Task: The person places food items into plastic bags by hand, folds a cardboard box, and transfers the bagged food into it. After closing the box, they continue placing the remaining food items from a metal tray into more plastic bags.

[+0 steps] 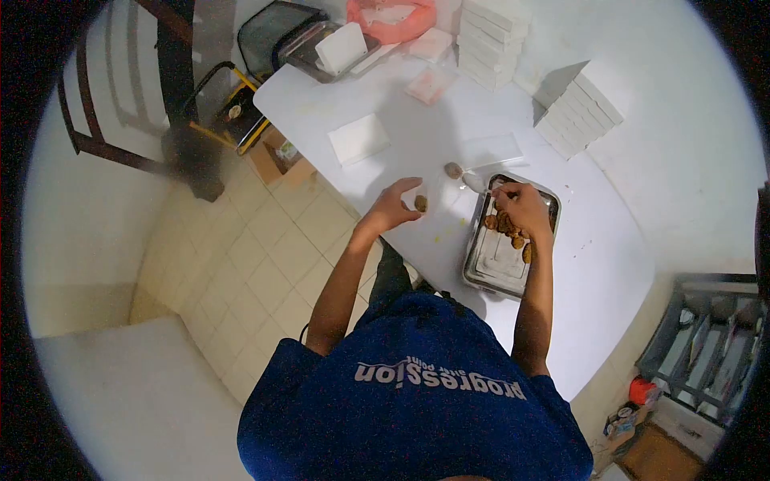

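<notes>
My left hand (395, 207) is at the table's near-left edge, thumb and forefinger spread in a wide curve. Between their tips is a small round brown piece (421, 204), closest to the thumb. My right hand (523, 208) reaches over a shiny metal tray (491, 263), its fingers drawn together near the upper left rim; I cannot tell what they grip. A pale, spoon-shaped thing (473, 183) meets those fingertips. Several brown lumps (505, 224) lie in the tray beneath and beside this hand. Another brown piece (453, 170) rests on the table left of the pale thing.
On the white table (593, 264) are a clear flat lid (493, 150), a white square sheet (358, 139) and a small pinkish packet (431, 84). White boxes stand stacked (491, 44) by the wall, with more (579, 112) at right. A red plastic bag (391, 20) sits at the back.
</notes>
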`<state>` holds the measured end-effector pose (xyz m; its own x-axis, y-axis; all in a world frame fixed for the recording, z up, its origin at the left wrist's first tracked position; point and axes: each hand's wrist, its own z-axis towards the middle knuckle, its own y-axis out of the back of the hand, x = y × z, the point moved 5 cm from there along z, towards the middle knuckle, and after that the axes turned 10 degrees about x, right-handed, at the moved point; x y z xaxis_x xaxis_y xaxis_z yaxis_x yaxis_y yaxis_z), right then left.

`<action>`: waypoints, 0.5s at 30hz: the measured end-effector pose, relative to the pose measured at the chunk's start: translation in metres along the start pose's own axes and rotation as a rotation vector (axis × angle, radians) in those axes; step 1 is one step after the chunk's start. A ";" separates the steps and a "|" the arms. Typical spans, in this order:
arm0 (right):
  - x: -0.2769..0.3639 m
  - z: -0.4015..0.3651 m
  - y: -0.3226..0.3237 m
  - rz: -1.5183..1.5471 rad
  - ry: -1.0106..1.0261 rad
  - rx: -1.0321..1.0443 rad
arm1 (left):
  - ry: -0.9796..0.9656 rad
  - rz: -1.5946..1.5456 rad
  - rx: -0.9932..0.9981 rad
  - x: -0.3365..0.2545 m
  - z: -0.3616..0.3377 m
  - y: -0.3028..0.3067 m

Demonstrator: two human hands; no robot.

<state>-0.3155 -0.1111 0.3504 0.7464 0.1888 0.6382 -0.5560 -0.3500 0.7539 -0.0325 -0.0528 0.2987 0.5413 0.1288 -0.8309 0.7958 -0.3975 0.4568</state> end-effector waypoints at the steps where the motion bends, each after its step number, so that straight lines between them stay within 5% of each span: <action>1: -0.006 -0.002 0.000 0.033 -0.075 0.048 | 0.003 -0.011 -0.018 0.000 -0.002 0.005; 4: -0.033 -0.009 -0.014 0.137 -0.134 0.037 | -0.042 -0.115 0.079 0.011 0.000 0.015; 6: -0.040 -0.010 -0.019 0.208 -0.110 -0.024 | -0.033 0.145 -0.073 0.014 -0.003 0.024; 8: -0.032 -0.014 -0.021 0.095 -0.177 0.096 | 0.083 -0.243 0.118 0.004 -0.014 0.027; 15: -0.055 -0.010 -0.055 0.130 -0.150 0.091 | -0.074 -0.050 -0.065 0.012 -0.033 0.042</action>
<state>-0.3297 -0.0928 0.2748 0.7202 0.0004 0.6938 -0.6211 -0.4454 0.6449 0.0165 -0.0374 0.3183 0.4813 0.0789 -0.8730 0.8384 -0.3322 0.4322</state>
